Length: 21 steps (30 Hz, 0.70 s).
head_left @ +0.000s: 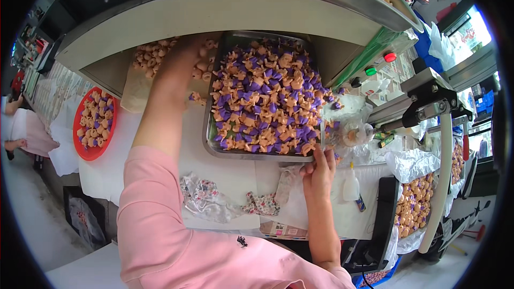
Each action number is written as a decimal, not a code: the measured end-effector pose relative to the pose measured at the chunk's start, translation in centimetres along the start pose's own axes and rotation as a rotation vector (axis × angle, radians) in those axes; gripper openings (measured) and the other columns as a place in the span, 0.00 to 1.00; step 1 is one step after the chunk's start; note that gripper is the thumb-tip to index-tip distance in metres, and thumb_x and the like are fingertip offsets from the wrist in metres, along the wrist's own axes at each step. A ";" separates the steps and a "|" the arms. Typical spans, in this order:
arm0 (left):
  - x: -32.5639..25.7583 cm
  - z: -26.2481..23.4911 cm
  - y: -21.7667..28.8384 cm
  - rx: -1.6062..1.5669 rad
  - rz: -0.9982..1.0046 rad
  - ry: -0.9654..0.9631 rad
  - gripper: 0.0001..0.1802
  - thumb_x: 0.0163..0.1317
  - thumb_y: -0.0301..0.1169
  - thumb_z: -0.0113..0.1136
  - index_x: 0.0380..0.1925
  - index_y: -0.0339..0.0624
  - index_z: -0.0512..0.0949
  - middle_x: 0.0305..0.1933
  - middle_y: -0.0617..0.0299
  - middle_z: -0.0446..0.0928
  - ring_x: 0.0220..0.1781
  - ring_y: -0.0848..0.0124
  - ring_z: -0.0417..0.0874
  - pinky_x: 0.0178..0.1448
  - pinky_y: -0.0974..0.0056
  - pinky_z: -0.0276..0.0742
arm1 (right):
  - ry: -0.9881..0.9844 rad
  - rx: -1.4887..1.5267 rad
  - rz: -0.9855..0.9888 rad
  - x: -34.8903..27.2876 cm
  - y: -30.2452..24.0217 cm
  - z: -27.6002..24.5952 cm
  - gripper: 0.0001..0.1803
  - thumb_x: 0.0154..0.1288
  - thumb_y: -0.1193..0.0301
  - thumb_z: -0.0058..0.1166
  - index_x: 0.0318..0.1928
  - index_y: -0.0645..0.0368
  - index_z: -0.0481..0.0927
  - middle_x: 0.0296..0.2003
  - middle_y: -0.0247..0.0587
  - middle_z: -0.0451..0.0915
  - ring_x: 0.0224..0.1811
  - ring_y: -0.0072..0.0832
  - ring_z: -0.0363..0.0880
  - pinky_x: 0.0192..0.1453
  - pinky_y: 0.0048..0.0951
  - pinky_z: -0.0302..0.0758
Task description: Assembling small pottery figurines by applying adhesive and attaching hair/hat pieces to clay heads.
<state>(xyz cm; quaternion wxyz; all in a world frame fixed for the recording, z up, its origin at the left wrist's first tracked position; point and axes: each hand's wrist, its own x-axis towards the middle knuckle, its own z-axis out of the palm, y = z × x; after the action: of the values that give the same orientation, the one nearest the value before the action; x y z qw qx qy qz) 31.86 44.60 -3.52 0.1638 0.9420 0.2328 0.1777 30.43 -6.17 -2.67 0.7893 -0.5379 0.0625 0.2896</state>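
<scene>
A metal tray (235, 154) holds a heap of small doll-like bodies (267, 96), peach and purple. My right hand (320, 167) is at its near right corner, fingers closed on the rim. Under the overhanging shelf, my left arm stretches forward to the left of the tray. My left hand (194, 48) is among round peach doll heads (152, 56), its fingers hidden below the shelf edge. A few of those heads lie between it and the tray. One small peach and purple piece (194, 96) rests on the white table covering near my left forearm.
A red basket (110, 138) of finished-looking figures stands at left. Crumpled floral cloth (206, 195) lies in front of the tray. To the right are a white squeeze bottle (350, 186), a press with a long pale lever (444, 171) and another filled tray (412, 203).
</scene>
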 end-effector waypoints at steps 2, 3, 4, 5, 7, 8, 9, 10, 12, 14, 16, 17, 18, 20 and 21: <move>-0.6 -1.0 -1.2 0.030 0.010 -0.006 0.17 0.68 0.41 0.51 0.49 0.44 0.77 0.45 0.51 0.80 0.47 0.59 0.80 0.51 0.55 0.74 | -0.026 0.032 -0.068 0.5 -0.3 0.2 0.04 0.70 0.71 0.49 0.37 0.54 0.68 0.22 0.27 0.67 0.14 0.14 0.61 0.14 0.21 0.68; -1.0 -1.5 -1.6 0.044 0.016 -0.009 0.17 0.68 0.41 0.51 0.49 0.44 0.77 0.45 0.51 0.80 0.47 0.59 0.80 0.51 0.55 0.74 | -0.027 0.027 -0.050 0.8 -0.3 0.6 0.04 0.70 0.71 0.49 0.37 0.54 0.68 0.22 0.27 0.67 0.14 0.14 0.61 0.14 0.21 0.68; -1.5 -1.8 -1.8 0.053 0.022 -0.017 0.17 0.68 0.41 0.51 0.49 0.44 0.77 0.45 0.51 0.80 0.47 0.59 0.80 0.52 0.55 0.74 | -0.015 0.022 -0.051 0.9 -0.3 0.8 0.05 0.70 0.71 0.49 0.36 0.54 0.68 0.22 0.27 0.67 0.14 0.14 0.61 0.14 0.21 0.68; -2.0 -2.0 -1.9 0.062 0.028 -0.023 0.17 0.68 0.41 0.51 0.49 0.44 0.77 0.46 0.51 0.79 0.47 0.59 0.80 0.52 0.55 0.73 | 0.035 0.010 -0.026 1.2 -0.2 1.2 0.05 0.70 0.71 0.50 0.36 0.54 0.68 0.22 0.27 0.67 0.14 0.15 0.61 0.14 0.22 0.69; -2.8 -2.3 -1.6 0.090 0.053 -0.033 0.17 0.68 0.41 0.51 0.49 0.45 0.77 0.46 0.51 0.79 0.47 0.59 0.80 0.52 0.55 0.73 | -0.003 0.013 -0.037 1.8 -0.1 2.1 0.06 0.69 0.70 0.51 0.35 0.54 0.68 0.22 0.27 0.68 0.15 0.14 0.63 0.15 0.21 0.70; -3.2 -2.4 -1.3 0.105 0.068 -0.038 0.17 0.68 0.41 0.51 0.49 0.45 0.77 0.46 0.51 0.79 0.48 0.59 0.80 0.52 0.55 0.73 | -0.040 0.023 -0.075 2.4 0.0 2.7 0.06 0.69 0.70 0.51 0.35 0.54 0.68 0.22 0.27 0.68 0.15 0.14 0.64 0.16 0.21 0.71; -3.6 -2.3 -1.0 0.119 0.082 -0.044 0.17 0.68 0.41 0.51 0.50 0.45 0.77 0.46 0.51 0.79 0.48 0.59 0.80 0.52 0.55 0.73 | -0.080 0.038 -0.100 3.0 0.2 3.3 0.06 0.69 0.70 0.51 0.35 0.55 0.69 0.22 0.27 0.68 0.16 0.14 0.65 0.17 0.21 0.73; -4.2 -2.3 -0.7 0.133 0.092 -0.053 0.17 0.68 0.41 0.51 0.50 0.45 0.77 0.46 0.52 0.79 0.48 0.59 0.80 0.52 0.55 0.73 | -0.073 0.031 -0.108 3.8 0.2 3.7 0.06 0.69 0.70 0.51 0.35 0.55 0.69 0.22 0.27 0.68 0.16 0.14 0.65 0.17 0.21 0.73; -5.2 -2.2 0.1 0.165 0.123 -0.059 0.17 0.68 0.41 0.51 0.50 0.46 0.77 0.46 0.52 0.79 0.48 0.59 0.79 0.53 0.55 0.73 | -0.047 0.034 -0.098 5.7 0.0 4.5 0.06 0.69 0.70 0.51 0.35 0.55 0.70 0.21 0.27 0.68 0.17 0.14 0.67 0.19 0.22 0.76; -6.2 -2.2 0.8 0.189 0.184 -0.030 0.17 0.68 0.41 0.52 0.50 0.46 0.77 0.47 0.52 0.79 0.48 0.59 0.79 0.53 0.55 0.73 | -0.044 0.026 -0.083 7.3 -0.1 5.1 0.05 0.69 0.70 0.51 0.36 0.56 0.70 0.22 0.27 0.69 0.18 0.14 0.67 0.20 0.22 0.77; -7.1 -2.5 1.4 0.183 0.253 0.036 0.17 0.68 0.43 0.51 0.50 0.48 0.77 0.47 0.52 0.79 0.48 0.58 0.80 0.53 0.55 0.73 | -0.057 0.001 -0.085 8.7 -0.5 5.6 0.04 0.68 0.72 0.50 0.36 0.56 0.71 0.23 0.27 0.70 0.19 0.15 0.68 0.23 0.24 0.80; -7.4 -2.5 1.6 0.164 0.281 0.082 0.17 0.68 0.44 0.51 0.50 0.48 0.78 0.47 0.53 0.79 0.49 0.57 0.79 0.53 0.54 0.73 | -0.067 0.013 -0.106 9.5 -0.8 5.8 0.04 0.68 0.72 0.50 0.36 0.56 0.71 0.23 0.27 0.70 0.19 0.15 0.68 0.23 0.24 0.80; -7.8 -2.6 1.8 0.142 0.311 0.122 0.18 0.68 0.45 0.51 0.50 0.49 0.78 0.47 0.53 0.79 0.50 0.56 0.79 0.53 0.54 0.73 | -0.065 0.081 -0.177 10.2 -1.3 5.9 0.03 0.68 0.73 0.50 0.36 0.56 0.71 0.23 0.27 0.70 0.20 0.15 0.69 0.25 0.24 0.80; -8.0 -3.1 2.0 0.172 0.290 0.110 0.18 0.66 0.44 0.53 0.50 0.46 0.77 0.47 0.51 0.79 0.50 0.55 0.79 0.54 0.53 0.73 | -0.074 0.146 -0.238 10.9 -1.8 5.6 0.02 0.67 0.74 0.51 0.37 0.57 0.71 0.24 0.27 0.70 0.21 0.16 0.69 0.26 0.25 0.80; -8.0 -3.1 2.2 0.193 0.260 0.069 0.19 0.64 0.42 0.55 0.49 0.43 0.77 0.47 0.50 0.79 0.51 0.54 0.79 0.55 0.53 0.73 | -0.053 0.130 -0.231 11.2 -2.0 5.4 0.02 0.65 0.76 0.51 0.37 0.57 0.72 0.25 0.28 0.71 0.22 0.16 0.69 0.29 0.25 0.80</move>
<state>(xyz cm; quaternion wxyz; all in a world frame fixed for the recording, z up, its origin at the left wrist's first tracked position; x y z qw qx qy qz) 24.82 39.49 -1.99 0.0402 0.9690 0.1302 0.2063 39.57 2.49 -3.39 0.8518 -0.4814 -0.0022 0.2065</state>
